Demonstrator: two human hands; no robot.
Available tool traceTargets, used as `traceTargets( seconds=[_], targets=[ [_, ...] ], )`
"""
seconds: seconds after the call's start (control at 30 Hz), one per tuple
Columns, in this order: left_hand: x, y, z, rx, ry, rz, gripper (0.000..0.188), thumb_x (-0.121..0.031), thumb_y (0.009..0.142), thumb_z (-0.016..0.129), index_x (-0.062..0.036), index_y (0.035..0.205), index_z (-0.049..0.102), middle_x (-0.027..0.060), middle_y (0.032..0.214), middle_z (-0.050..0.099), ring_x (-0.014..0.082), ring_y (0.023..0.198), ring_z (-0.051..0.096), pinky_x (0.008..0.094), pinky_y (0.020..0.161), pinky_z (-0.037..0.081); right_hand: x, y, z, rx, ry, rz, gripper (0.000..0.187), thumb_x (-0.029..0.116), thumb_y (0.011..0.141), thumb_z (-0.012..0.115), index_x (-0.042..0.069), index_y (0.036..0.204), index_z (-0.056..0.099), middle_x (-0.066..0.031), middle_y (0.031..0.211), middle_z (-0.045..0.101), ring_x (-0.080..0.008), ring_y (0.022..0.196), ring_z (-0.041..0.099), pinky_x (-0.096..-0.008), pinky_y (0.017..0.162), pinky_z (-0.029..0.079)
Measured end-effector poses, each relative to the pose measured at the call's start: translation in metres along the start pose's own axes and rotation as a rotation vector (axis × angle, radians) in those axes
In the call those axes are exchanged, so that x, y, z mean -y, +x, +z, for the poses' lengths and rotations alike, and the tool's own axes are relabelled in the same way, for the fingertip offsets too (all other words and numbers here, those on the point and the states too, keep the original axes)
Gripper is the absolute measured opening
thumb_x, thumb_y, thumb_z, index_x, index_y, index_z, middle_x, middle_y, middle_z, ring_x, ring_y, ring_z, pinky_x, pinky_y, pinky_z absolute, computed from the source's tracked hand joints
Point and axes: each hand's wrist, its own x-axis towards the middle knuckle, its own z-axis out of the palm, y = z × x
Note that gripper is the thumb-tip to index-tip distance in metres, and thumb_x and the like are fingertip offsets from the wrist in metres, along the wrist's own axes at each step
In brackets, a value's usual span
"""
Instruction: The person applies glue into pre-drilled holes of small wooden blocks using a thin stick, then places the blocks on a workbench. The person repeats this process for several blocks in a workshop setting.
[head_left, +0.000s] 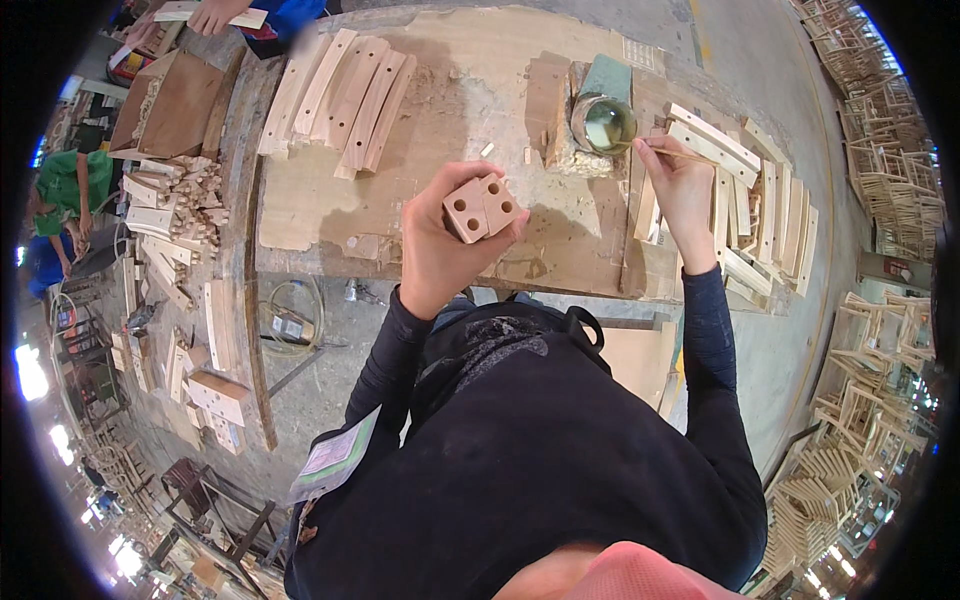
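Observation:
My left hand (437, 258) is wrapped around a pair of wooden pieces (482, 209) pressed side by side, their ends facing up with round drilled holes. Between the fingertips of my right hand (684, 194) is a thin stick (690, 155). Its tip reaches over the rim of a round jar (606, 124) of pale, wet-looking liquid; how deep it goes I cannot tell. The jar rests tilted on a crusted block (568, 155), just beyond a green-grey piece. Two small pale dowels (487, 149) lie on the cardboard-covered bench (440, 120) beyond my left hand.
Curved wooden slats (345, 95) with holes lie at the bench's far left. More slats (750, 190) are piled right, under and beside my right wrist. A side table (250, 330) at left carries wood pieces. Other people's hands (215, 14) work at far left; chair frames (870, 130) stand right.

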Motion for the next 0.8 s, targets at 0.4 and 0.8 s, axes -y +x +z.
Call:
traceTargets(
  seconds=[0.4,0.8],
  targets=[
    [0.006,0.005,-0.004,0.061,0.150,0.097,0.038,-0.006,0.073,0.082,-0.0033,0.108,0.069,0.0078,0.109,0.072,0.0158,0.095,0.069,0.0298,0.084,0.055,-0.007,-0.021,0.023,-0.016,0.767,0.408,0.022,0.012,0.096,0.071,-0.006,0.110,0.070,-0.0138,0.100,0.074,-0.0171,0.090,0.073,-0.0272,0.081,0.059],
    [0.004,0.002,-0.001,0.087,0.008,-0.017,0.032,-0.003,0.075,0.081,-0.0038,0.105,0.069,0.0006,0.090,0.070,0.0061,0.082,0.064,0.0231,0.074,0.053,-0.025,-0.015,0.016,-0.095,1.077,0.791,0.013,0.010,0.098,0.067,0.001,0.107,0.068,-0.0174,0.109,0.073,-0.0245,0.102,0.072,-0.0296,0.083,0.061]
  ],
)
